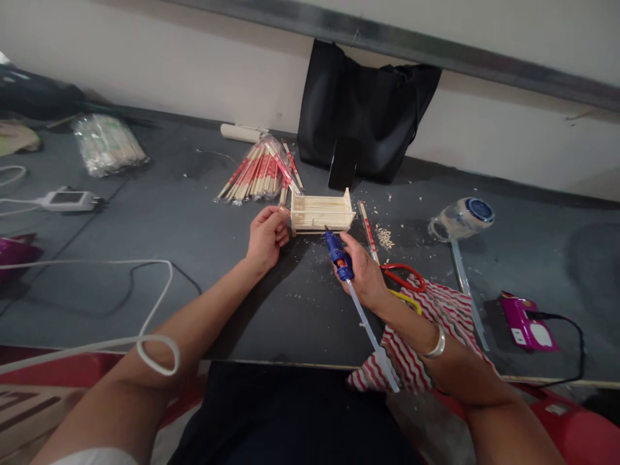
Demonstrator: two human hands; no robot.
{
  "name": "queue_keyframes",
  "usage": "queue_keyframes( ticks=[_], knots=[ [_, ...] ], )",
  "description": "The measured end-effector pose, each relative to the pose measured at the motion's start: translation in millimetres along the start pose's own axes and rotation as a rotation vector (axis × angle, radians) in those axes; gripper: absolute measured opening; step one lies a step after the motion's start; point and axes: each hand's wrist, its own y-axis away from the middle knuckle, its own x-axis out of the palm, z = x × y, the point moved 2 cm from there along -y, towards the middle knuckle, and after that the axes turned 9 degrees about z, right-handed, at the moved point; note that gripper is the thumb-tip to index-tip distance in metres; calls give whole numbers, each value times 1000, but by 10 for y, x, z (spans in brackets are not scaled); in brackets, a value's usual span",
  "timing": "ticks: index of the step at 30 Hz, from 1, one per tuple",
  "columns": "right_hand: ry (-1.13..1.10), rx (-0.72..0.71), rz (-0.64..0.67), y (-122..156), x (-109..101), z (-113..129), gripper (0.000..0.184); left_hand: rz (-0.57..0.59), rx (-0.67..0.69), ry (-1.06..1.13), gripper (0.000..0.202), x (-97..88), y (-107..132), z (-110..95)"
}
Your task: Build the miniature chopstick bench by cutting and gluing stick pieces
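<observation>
A small rack-like frame built of pale wooden sticks point(322, 212) stands on the dark table in front of me. At its left end is my left hand point(268, 237), fingers curled and thumb pinched against the forefinger; a pale tip shows there, too small to name. My right hand point(365, 274) grips a blue glue gun point(339, 255), its nozzle at the frame's front lower edge. A long clear glue stick point(368, 329) trails from the gun's back end toward me.
Behind the frame lie red-wrapped chopsticks point(259, 171), a phone point(343, 163) and a black bag point(363, 110). On the right are red-handled scissors point(407, 278), a striped cloth point(436, 310), a glass jar point(460, 219) and a purple power box point(527, 323). A white cable point(165, 297) loops over my left forearm.
</observation>
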Motion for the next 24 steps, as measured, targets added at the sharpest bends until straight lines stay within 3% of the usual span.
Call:
queue_keyframes(
  ticks=[9,16,24],
  knots=[
    [-144,201,-5,-35,-81,23,60,0,-7,0,12,-5,5,-25],
    [-232,232,-31,-68,-185,89,55,13,-27,72,10,-37,-30,-30],
    [-279,291,-129,-92,-216,82,40,170,-30,117,11,59,89,-244]
  ],
)
